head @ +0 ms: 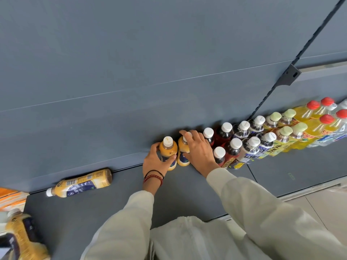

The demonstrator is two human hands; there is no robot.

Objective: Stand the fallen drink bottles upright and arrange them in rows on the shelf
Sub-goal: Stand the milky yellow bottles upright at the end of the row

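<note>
Our left hand [156,161] curls round upright yellow plastic white-capped bottle [168,152]. Our right hand [199,152] grasps twin yellow bottle [181,158] alongside, fingers over cap. Fallen yellow bottle [80,182] lies left of left hand on dark grey metal shelf [187,194].

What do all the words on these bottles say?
Nothing reads clearly enough to quote.
Lying bottle: barcode and small print, blurred.
Left yellow bottle, gripped by the left hand: tiny logo, no legible words.
Right yellow bottle, held by the right hand: label mostly hidden.
Green-capped bottles: large characters, too blurred.
Red-capped bottles: red label, unreadable.
</note>
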